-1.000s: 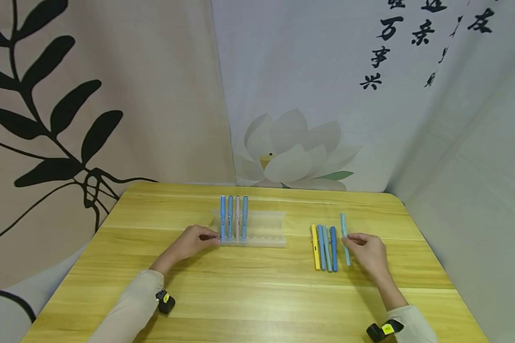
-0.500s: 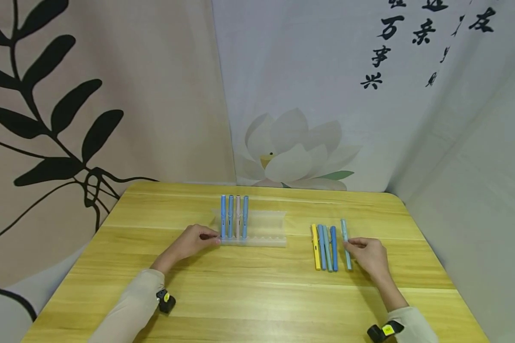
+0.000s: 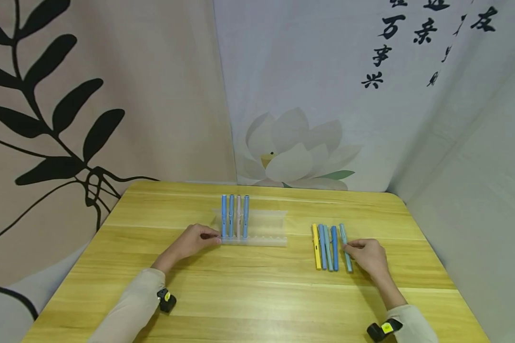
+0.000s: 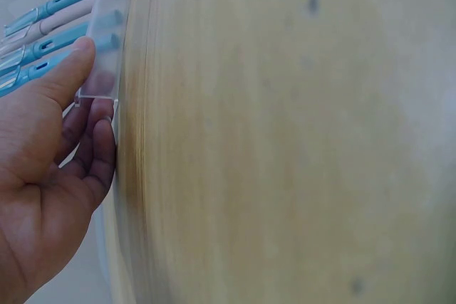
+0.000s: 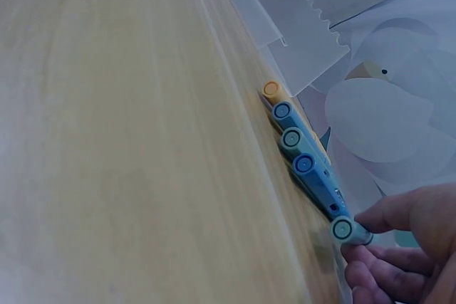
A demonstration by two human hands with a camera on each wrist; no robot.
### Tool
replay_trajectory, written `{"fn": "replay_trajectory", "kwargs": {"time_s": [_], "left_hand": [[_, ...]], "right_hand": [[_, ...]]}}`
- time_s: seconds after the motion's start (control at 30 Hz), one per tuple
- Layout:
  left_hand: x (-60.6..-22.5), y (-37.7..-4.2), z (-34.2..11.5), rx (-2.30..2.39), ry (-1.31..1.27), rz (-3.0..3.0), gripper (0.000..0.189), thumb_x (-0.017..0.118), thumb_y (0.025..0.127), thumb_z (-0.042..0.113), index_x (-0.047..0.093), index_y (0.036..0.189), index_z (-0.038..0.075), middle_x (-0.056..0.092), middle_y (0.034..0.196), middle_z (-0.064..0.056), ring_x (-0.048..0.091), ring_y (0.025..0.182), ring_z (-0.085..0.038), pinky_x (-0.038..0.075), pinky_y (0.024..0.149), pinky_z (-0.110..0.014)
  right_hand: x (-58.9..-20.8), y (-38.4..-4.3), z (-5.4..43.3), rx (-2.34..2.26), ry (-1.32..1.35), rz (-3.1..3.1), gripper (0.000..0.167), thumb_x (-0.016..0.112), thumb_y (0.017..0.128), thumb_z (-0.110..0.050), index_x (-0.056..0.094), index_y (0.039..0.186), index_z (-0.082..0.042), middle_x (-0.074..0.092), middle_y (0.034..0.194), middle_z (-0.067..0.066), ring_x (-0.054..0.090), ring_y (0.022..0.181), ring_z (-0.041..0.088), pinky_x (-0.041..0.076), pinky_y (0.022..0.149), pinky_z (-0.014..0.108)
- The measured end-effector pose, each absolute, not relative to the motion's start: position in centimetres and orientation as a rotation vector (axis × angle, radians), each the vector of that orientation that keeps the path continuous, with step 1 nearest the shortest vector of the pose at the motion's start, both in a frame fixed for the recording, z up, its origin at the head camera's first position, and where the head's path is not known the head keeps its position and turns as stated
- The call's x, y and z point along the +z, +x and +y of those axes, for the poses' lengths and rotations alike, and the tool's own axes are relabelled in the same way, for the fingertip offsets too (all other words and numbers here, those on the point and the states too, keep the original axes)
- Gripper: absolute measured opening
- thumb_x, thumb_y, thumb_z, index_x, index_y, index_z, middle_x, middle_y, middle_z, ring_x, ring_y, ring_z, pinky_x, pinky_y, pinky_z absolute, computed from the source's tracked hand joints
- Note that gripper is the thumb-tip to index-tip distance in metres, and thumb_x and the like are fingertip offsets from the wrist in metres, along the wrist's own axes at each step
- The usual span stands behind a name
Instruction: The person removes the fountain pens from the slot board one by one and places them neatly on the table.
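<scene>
My left hand (image 3: 196,239) grips the left end of a clear plastic pen rack (image 3: 266,242). In the left wrist view the thumb lies on the front of the rack (image 4: 107,69), with fingers curled at its end. Several pens stand in the rack's left part, blue ones (image 3: 224,216) and a pale pink one (image 3: 239,216). My right hand (image 3: 369,255) pinches a light teal pen (image 3: 348,262) between thumb and fingers, at the right of a row on the table. The right wrist view shows that teal pen's round end (image 5: 343,229) near the table surface.
Left of the held pen lie a yellow pen (image 3: 316,247), a grey-blue pen (image 3: 323,247), a green pen (image 3: 328,252) and a blue pen (image 3: 334,247), side by side. The wooden table (image 3: 257,305) meets a printed curtain (image 3: 176,95) at the back.
My right hand has moved the teal pen down and slightly toward me, so it lines up more closely with the row. My left hand keeps its place on the rack.
</scene>
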State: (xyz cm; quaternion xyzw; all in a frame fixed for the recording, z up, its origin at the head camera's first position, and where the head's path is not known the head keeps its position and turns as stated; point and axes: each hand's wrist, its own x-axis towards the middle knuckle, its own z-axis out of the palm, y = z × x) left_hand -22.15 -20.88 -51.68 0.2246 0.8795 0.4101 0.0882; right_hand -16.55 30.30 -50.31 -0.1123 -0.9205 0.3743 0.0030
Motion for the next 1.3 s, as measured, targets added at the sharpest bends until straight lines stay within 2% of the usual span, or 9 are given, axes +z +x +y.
{"fn": "replay_trajectory", "kwargs": {"time_s": [0.57, 0.83, 1.1, 1.3], "left_hand": [[-51.90, -22.19, -20.98, 1.242, 0.677, 2.621, 0.031, 0.071, 0.098, 0.029, 0.077, 0.118, 0.006, 0.076, 0.113, -0.007, 0.069, 0.095, -0.014, 0.056, 0.079, -0.028], [-51.93, -22.33, -20.92, 1.228, 0.661, 2.620, 0.030, 0.071, 0.098, 0.030, 0.077, 0.118, 0.008, 0.076, 0.113, -0.005, 0.069, 0.095, -0.013, 0.056, 0.079, -0.027], [-51.89, -22.23, -20.88, 1.230, 0.671, 2.614, 0.031, 0.071, 0.098, 0.030, 0.077, 0.119, 0.007, 0.075, 0.115, -0.005, 0.069, 0.097, -0.014, 0.056, 0.080, -0.028], [-51.89, -22.21, -20.86, 1.232, 0.680, 2.615, 0.031, 0.071, 0.098, 0.029, 0.076, 0.119, 0.006, 0.075, 0.115, -0.006, 0.069, 0.097, -0.014, 0.056, 0.080, -0.027]], "right_hand": [[-50.50, -16.69, 30.16, 1.130, -0.379, -2.911, 0.036, 0.077, 0.091, -0.035, 0.080, 0.100, 0.000, 0.077, 0.083, 0.007, 0.068, 0.071, 0.016, 0.049, 0.064, 0.033], [-50.52, -16.61, 29.82, 1.098, -0.360, -2.912, 0.034, 0.078, 0.090, -0.036, 0.080, 0.099, -0.003, 0.077, 0.099, 0.014, 0.069, 0.091, 0.030, 0.050, 0.070, 0.036], [-50.79, -16.67, 29.95, 1.131, -0.341, -2.897, 0.032, 0.078, 0.090, -0.035, 0.080, 0.100, -0.004, 0.077, 0.091, 0.008, 0.068, 0.080, 0.020, 0.050, 0.066, 0.033], [-50.90, -16.84, 30.05, 1.169, -0.312, -2.873, 0.035, 0.077, 0.092, -0.034, 0.078, 0.108, -0.003, 0.077, 0.094, 0.008, 0.069, 0.079, 0.016, 0.051, 0.067, 0.032]]}}
